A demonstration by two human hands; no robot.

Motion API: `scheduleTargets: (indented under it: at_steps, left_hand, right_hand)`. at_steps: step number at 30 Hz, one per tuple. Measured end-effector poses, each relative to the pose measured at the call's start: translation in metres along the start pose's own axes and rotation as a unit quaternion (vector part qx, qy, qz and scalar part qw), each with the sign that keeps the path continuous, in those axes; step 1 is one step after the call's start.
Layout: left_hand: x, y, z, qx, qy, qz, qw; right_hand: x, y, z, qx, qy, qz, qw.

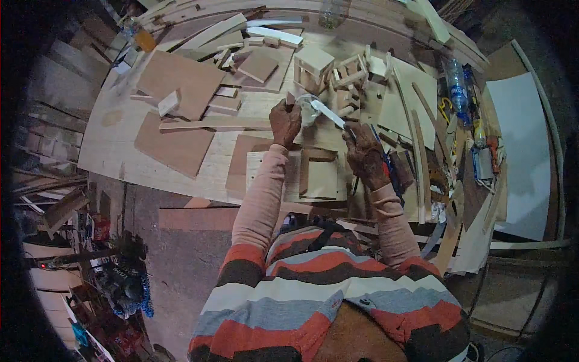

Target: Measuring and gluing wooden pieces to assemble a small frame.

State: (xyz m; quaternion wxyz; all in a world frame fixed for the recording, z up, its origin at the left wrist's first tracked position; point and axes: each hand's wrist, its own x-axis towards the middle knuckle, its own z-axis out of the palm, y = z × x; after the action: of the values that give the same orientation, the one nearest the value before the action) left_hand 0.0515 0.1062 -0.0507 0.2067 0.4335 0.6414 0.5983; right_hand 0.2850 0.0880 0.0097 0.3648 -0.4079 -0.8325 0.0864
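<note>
My left hand (286, 125) is closed around a small brown piece of wood (290, 99), whose end sticks up above the fingers. Between my fingers on the other side, a flat white stick (329, 114) slants up and left from my right hand (367, 155). Its far end meets a clear plastic cup (307, 111) with something whitish in it; whether the tip is inside or at the rim I cannot tell. Nearer to me lies a shallow wooden box frame (318, 174), open at the top. A long wood strip (215, 123) runs left from beside my left hand.
Small wooden stools or boxes (313, 62) and wood blocks (345, 102) stand beyond the cup. Brown boards (179, 84) cover the left side. Long strips (417, 163), a handsaw (438, 181) and a plastic bottle (458, 90) lie at the right. An orange-filled bottle (143, 40) stands far left.
</note>
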Motion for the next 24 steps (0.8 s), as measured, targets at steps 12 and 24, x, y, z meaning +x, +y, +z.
scheduleTargets:
  at_steps: [12, 24]
  left_hand:
    - [0.014, -0.041, 0.015, 0.030, 0.041, 0.066, 0.996]
    - [0.012, -0.016, 0.016, 0.116, 0.037, 0.064, 0.991]
  right_hand:
    - [0.018, -0.007, -0.019, -0.050, -0.108, -0.048, 0.992]
    - [0.022, -0.005, -0.058, -0.112, -0.175, -0.025, 0.978]
